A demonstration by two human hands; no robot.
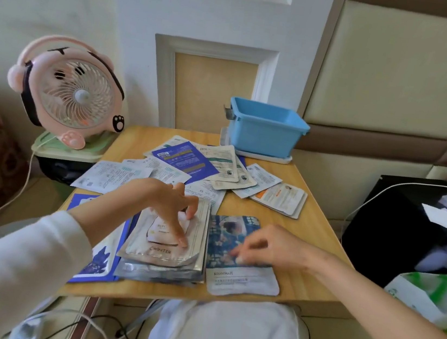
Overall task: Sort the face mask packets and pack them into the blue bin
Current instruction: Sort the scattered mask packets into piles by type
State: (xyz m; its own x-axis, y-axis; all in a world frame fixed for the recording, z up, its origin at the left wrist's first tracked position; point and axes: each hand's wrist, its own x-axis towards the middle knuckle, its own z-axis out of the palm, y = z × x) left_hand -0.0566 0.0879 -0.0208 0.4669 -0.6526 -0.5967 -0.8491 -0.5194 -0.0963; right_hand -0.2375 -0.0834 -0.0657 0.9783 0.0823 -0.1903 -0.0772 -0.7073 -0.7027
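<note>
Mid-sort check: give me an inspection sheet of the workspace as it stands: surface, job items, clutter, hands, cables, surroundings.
Surface: wooden table, largely covered by packets; near right corner bare.
Job's things: blue bin at the far right on a white tray, its floor hidden; silver stack near centre; blue floral packet just right of it; loose packets overlapping across the middle.
Clutter: nothing seen.
Hands: left hand, fingers straight, presses the silver stack's top packet; right hand has fingertips on the blue floral packet, grip unclear.
Cables: fan cable drops from the pink fan; second white cable at right.
Surroundings: fan stands left of the table; padded wall panels behind.
</note>
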